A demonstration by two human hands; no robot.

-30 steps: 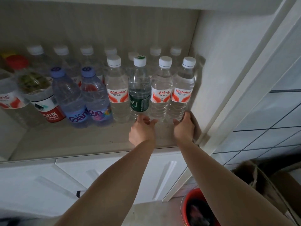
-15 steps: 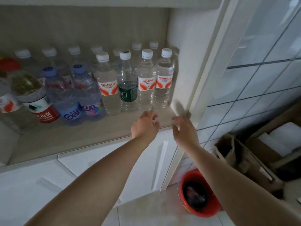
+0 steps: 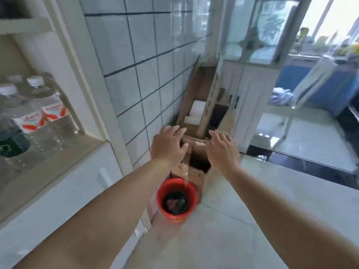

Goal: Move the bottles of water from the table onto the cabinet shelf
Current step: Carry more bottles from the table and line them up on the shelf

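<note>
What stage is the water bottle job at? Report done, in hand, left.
Done: clear plastic water bottles with white caps stand on the beige cabinet shelf. In hand: nothing; left hand and right hand are open, empty, away from the shelf. Left: unknown, since no table shows.

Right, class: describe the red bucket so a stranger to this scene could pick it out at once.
Start at the white tiled wall beside the white cabinet and look down to the pale floor. There, in front of brown cardboard boxes, stands a round red plastic bucket holding something dark. It is the only bright red, round container there.
</note>
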